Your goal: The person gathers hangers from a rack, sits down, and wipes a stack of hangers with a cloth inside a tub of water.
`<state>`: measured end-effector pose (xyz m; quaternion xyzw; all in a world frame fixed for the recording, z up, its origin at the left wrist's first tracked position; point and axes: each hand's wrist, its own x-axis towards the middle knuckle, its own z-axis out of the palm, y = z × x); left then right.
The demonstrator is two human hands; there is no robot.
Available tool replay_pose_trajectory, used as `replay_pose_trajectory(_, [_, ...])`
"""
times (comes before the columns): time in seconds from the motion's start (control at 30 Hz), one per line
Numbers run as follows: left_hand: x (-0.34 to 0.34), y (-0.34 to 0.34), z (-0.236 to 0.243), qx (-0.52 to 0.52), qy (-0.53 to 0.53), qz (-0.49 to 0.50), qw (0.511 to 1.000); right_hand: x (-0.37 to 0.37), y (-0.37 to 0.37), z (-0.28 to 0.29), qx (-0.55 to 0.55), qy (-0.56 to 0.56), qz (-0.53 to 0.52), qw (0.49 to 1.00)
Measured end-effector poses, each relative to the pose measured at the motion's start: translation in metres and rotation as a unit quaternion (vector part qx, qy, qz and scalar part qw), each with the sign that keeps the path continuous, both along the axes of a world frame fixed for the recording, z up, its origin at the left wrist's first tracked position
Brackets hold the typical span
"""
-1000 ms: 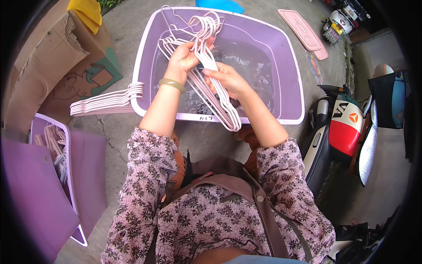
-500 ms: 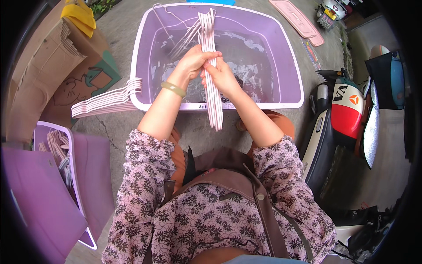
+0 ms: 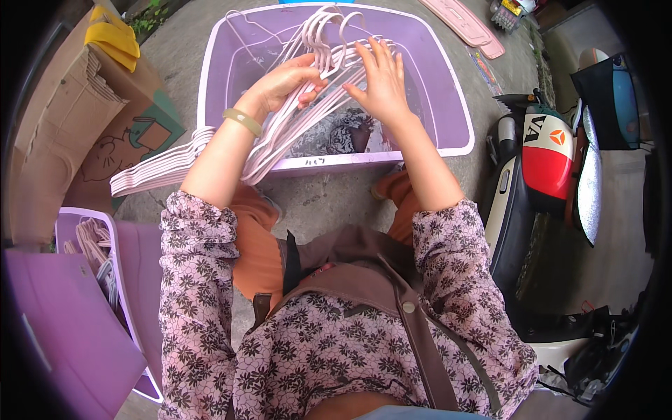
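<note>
My left hand (image 3: 285, 85) is closed round a bundle of pale pink clothes hangers (image 3: 281, 133) just below their hooks. The bundle slants over the purple tub (image 3: 446, 112), hooks at the far side and the lower ends across the near rim. My right hand (image 3: 381, 85) is open, fingers spread, up against the right side of the hangers near the hooks. Water lies in the tub, with something dark in it near the front. Behind the bundle, another hanger (image 3: 241, 31) leans against the tub's far left wall. A pale bangle circles my left wrist.
More pink hangers (image 3: 155, 168) hang in a row on the tub's left rim. A cardboard box (image 3: 140, 133) with a yellow cloth (image 3: 112, 38) stands at left, above a purple bin (image 3: 115, 238) holding hangers. A scooter (image 3: 518, 175) stands at right. A pink lid (image 3: 465, 24) lies beyond.
The hanger bundle has gone from upright and tightly gathered to slanting down leftward and fanned out. My right hand has let go and spread its fingers; my left hand has moved slightly left.
</note>
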<state>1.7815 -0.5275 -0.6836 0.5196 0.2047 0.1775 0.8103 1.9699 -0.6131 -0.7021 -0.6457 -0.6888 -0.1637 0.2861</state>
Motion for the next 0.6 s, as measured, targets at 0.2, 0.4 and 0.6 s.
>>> replay_pose_trajectory(0.2, [-0.035, -0.007, 0.011, 0.330, 0.156, 0.037, 0.931, -0.057, 0.020, 0.005, 0.052, 0.005, 0.088, 0.995])
replay_pose_trajectory(0.4, [-0.083, -0.020, 0.046, 0.744, 0.336, 0.264, 0.513, -0.122, 0.033, 0.042, 0.078, 0.033, 0.104, 0.991])
replay_pose_trajectory(0.6, [-0.158, -0.032, 0.104, 0.734, 0.361, 0.454, 0.353, -0.235, 0.060, 0.101, 0.177, 0.160, 0.252, 0.938])
